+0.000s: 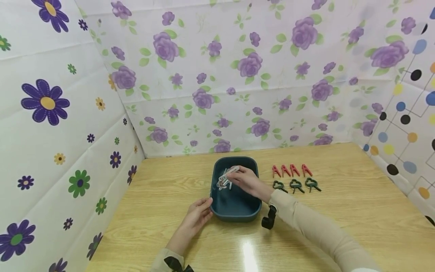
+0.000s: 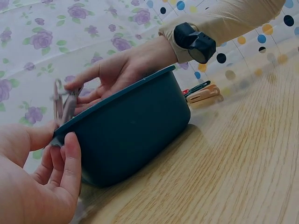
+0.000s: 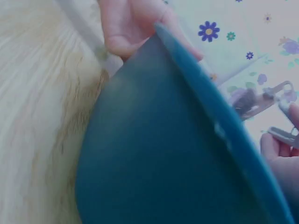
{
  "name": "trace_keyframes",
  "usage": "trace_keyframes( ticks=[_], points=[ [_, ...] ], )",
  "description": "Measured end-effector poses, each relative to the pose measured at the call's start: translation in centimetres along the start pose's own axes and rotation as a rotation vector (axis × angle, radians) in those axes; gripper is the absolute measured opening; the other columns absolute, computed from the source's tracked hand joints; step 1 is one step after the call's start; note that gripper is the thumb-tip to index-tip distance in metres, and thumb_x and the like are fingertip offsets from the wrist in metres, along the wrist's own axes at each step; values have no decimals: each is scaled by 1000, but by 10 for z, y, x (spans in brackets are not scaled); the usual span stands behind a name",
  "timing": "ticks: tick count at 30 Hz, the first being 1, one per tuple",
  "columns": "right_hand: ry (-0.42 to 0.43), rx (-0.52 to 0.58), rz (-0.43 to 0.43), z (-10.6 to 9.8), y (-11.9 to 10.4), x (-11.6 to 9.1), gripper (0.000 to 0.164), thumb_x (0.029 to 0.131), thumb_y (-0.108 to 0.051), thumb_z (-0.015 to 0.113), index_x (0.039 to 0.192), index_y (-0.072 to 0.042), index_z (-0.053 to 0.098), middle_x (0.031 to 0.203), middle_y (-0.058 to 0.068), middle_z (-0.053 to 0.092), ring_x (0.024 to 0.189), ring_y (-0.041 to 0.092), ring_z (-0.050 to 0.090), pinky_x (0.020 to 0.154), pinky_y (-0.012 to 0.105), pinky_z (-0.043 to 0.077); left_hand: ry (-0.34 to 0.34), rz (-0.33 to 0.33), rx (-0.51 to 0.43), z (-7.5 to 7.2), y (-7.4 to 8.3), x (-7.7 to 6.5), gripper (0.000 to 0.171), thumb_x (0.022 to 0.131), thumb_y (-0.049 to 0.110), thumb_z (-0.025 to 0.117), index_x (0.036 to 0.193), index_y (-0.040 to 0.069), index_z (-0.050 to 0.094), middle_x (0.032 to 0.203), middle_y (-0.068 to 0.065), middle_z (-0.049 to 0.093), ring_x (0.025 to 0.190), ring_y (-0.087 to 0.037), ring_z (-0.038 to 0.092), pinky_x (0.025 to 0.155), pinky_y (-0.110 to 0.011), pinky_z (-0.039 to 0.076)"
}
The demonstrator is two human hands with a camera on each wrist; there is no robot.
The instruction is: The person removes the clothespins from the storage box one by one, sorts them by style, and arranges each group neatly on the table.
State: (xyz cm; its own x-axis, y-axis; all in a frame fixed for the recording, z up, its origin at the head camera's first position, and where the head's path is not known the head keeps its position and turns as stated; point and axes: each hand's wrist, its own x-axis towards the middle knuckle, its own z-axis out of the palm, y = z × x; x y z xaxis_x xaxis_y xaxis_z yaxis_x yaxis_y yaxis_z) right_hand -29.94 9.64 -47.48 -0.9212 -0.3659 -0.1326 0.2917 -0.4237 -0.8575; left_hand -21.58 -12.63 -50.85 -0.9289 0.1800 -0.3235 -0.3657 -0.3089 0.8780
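A dark teal plastic basin [image 1: 234,218] sits on the wooden table. My left hand [image 1: 197,216] grips its near left rim, thumb at the edge and fingers curled against the outside, as the left wrist view [image 2: 39,175] shows. Reaching over the basin from the right, my right hand [image 1: 247,180] pinches a whitish clothes peg [image 1: 233,170] between thumb and fingers. Other pale pegs [image 1: 222,183] lie jumbled just below it in the basin; their shapes overlap. In the right wrist view, a peg [image 3: 282,136] shows at the fingertips, partly cut off by the frame.
Right of the basin, several red pegs [image 1: 286,170] lie in a row. Nearer, dark green clips [image 1: 296,185] form a second row, one partly behind my right wrist. An orange-tan peg [image 2: 204,94] appears beyond the basin. Patterned cloth walls [image 1: 217,75] border the table [image 1: 159,181].
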Motion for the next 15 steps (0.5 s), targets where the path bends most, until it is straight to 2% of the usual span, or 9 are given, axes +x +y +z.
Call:
trace_keyframes(
  ticks=[5,9,12,13,15],
  points=[
    [-39,221,-50,1,-4,-2,15,98,1,50,110,-8,53,139,14,40,107,12,63,98,24,50,-8,2,4,0,-1,0,13,93,18,65,98,10,55,81,5,57,72,-6,56,68,-18,51],
    [-74,281,-89,1,-8,-4,13,99,-2,50,107,-8,57,135,13,43,108,15,65,101,26,48,-9,2,7,1,-1,1,13,94,17,64,99,9,56,81,5,57,72,-6,56,68,-18,52],
    [-2,230,-106,0,-9,-5,9,96,-1,56,99,-10,59,123,9,55,104,14,66,102,29,48,-7,5,8,1,-1,2,14,94,18,64,101,9,56,81,5,57,72,-6,56,68,-18,51],
    [50,177,-113,-1,-8,-6,10,94,-1,59,97,-10,58,115,6,59,101,13,67,102,30,48,-4,4,8,1,-1,2,15,94,18,64,101,9,56,81,5,57,72,-6,56,68,-18,51],
    [178,-27,-134,-1,-7,-8,15,88,-2,67,92,-11,56,100,2,64,92,10,66,98,33,50,-2,4,9,1,-1,3,18,93,19,65,103,8,55,82,5,57,73,-6,56,69,-18,51]
  ],
)
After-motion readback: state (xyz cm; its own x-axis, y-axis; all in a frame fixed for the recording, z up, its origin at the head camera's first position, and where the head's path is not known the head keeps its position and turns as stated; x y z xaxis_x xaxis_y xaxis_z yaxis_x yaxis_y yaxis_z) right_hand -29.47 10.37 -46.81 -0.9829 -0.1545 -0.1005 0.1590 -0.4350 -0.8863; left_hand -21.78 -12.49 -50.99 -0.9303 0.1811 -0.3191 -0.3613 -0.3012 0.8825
